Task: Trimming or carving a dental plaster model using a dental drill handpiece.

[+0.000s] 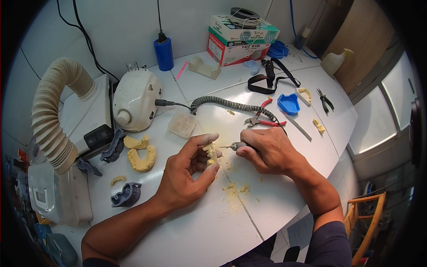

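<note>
Between the thumb and fingers of my left hand is a yellow plaster dental model, held upright above the white tabletop. My right hand closes round a rotary handpiece. Its thin bur points left at the model; whether it touches cannot be made out. A coiled grey cord leads from the handpiece toward a white control box. Yellow crumbs and dust lie on the table below the hands.
Left stand a ribbed suction hose, yellow plaster arches and grey moulds. Beyond my right hand lie red-handled cutters, a metal rod, a blue tray, a black strap and pliers. Boxes stand behind.
</note>
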A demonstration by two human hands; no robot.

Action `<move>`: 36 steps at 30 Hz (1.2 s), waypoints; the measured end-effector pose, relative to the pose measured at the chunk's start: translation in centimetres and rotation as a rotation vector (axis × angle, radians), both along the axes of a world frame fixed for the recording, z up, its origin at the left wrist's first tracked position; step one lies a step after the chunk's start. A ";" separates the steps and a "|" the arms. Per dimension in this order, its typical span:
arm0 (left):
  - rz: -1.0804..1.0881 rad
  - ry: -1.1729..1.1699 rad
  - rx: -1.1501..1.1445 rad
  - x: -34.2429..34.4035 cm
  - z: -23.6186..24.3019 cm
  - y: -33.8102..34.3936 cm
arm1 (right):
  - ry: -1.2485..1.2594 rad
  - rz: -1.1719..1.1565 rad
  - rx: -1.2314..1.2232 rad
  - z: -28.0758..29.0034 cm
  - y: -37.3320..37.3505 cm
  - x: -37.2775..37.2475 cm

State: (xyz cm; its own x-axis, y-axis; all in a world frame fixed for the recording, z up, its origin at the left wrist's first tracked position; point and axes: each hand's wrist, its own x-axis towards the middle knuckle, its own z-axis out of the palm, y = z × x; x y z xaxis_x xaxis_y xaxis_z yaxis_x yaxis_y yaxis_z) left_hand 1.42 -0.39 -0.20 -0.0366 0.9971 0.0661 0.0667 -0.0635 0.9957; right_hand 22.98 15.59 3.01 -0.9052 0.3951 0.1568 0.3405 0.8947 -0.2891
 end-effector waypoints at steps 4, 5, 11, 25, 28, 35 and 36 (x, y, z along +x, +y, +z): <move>-0.013 -0.003 -0.023 0.0 0.1 0.0 | -0.001 0.000 -0.018 -0.1 0.0 -0.1; -0.018 -0.002 -0.023 0.0 -0.1 0.0 | 0.002 0.006 -0.012 -0.1 0.0 -0.1; -0.023 -0.014 -0.074 0.2 0.3 0.1 | 0.010 0.015 0.018 -0.1 -0.3 -0.2; -0.013 0.043 -0.037 0.3 0.2 0.0 | -0.039 -0.024 0.042 0.1 -0.6 -0.3; 0.001 0.075 -0.047 0.4 0.3 0.0 | -0.062 -0.037 0.051 0.3 -0.7 -0.4; 0.019 0.116 -0.028 0.4 0.0 0.0 | -0.109 -0.049 0.008 0.5 -0.8 -0.5; 0.019 0.116 -0.019 0.4 -0.1 0.0 | -0.116 -0.049 0.008 0.5 -0.8 -0.5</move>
State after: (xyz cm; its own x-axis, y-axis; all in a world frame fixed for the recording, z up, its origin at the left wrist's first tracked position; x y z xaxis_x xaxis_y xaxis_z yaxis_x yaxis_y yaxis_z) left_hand 1.80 -0.40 -0.26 -0.0489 0.9975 0.0517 0.1825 -0.0420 0.9823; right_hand 22.49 14.77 3.53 -0.8970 0.4386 0.0556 0.4147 0.8783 -0.2379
